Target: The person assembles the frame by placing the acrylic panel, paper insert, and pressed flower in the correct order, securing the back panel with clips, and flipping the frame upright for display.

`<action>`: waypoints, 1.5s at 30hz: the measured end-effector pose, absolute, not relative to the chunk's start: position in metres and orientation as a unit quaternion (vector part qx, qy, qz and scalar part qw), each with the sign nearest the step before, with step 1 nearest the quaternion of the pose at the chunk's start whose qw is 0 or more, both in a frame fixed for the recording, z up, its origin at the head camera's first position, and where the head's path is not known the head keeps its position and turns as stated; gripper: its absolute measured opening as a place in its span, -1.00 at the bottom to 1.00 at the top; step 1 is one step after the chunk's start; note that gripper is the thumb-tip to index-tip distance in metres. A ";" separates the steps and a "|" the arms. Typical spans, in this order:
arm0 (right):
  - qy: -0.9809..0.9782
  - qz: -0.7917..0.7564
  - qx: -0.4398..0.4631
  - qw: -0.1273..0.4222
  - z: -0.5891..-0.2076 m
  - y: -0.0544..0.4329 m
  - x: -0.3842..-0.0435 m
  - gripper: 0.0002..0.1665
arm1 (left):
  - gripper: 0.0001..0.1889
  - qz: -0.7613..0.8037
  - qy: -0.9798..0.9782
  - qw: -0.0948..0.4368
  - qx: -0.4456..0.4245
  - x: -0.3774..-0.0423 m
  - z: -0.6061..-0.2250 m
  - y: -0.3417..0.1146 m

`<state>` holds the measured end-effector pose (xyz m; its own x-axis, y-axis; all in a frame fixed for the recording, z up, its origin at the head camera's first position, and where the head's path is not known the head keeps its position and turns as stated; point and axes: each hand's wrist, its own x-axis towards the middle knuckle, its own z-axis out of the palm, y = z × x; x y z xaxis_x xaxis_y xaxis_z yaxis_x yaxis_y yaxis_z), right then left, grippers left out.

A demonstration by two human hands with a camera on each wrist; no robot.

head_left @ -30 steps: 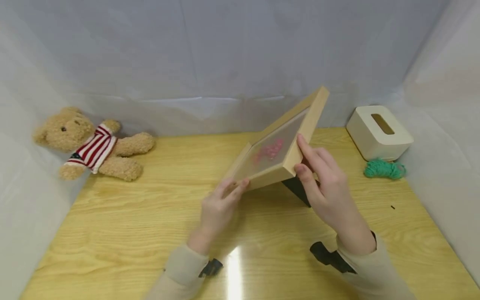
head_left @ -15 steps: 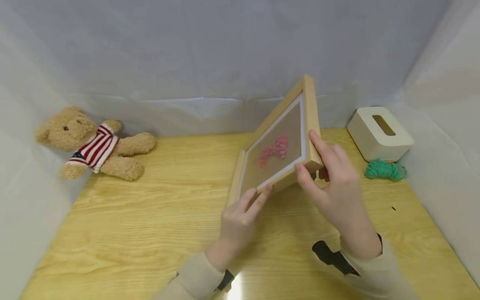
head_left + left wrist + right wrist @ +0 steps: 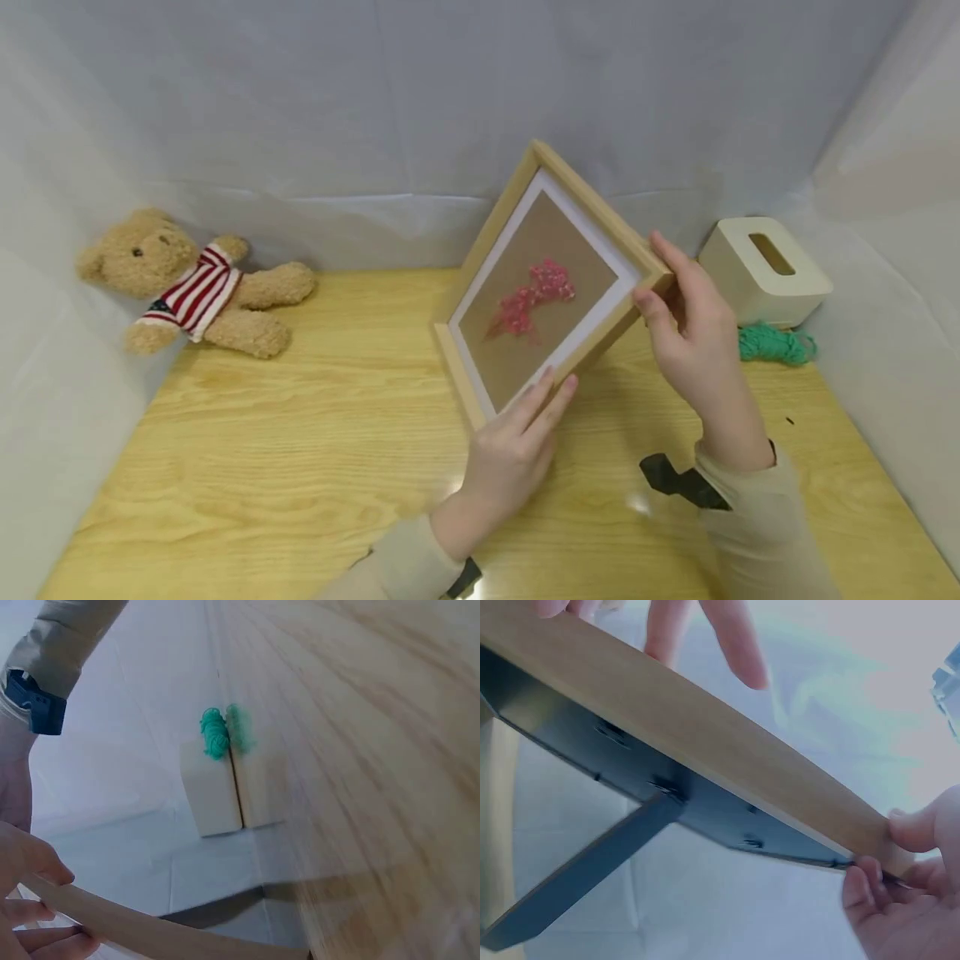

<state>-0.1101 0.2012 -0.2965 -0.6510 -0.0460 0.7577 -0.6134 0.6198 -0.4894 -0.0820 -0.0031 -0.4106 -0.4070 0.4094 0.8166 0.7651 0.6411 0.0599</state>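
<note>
Both hands hold a wooden picture frame [image 3: 543,279] above the counter [image 3: 300,433], right of centre in the head view. The right hand [image 3: 690,333] has its grip pinching the frame's right corner, thumb on the front rim and fingers curled behind. The left hand [image 3: 517,433] has its fingers straight and together, their tips pressed against the frame's lower edge.

Compared with a second ago, the frame has turned: then it lay nearly flat and showed mostly its thin edge; now its glass front faces the camera and sits tilted like a diamond. Both hands have shifted to the right with it.

Inside the frame, a white mat surrounds a brown backing that carries a pink sprig [image 3: 534,298]. The right wrist view shows the frame's dark back with a black stand [image 3: 585,874] folded out from it.

At right, a cream tissue box [image 3: 765,271] with a slot in its top sits by the white backdrop, and a green bundle of yarn [image 3: 772,343] lies just in front of it. At left, a teddy bear [image 3: 187,287] in a red-and-white striped shirt leans against the wall. Beige sleeves cover both forearms, which enter from the bottom edge, each with a dark strap at the wrist.
</note>
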 end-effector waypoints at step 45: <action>-0.837 0.460 0.185 0.230 -0.264 0.235 -0.196 -0.56 | -0.31 -0.624 -0.750 0.037 -0.219 -0.275 -0.386 -0.110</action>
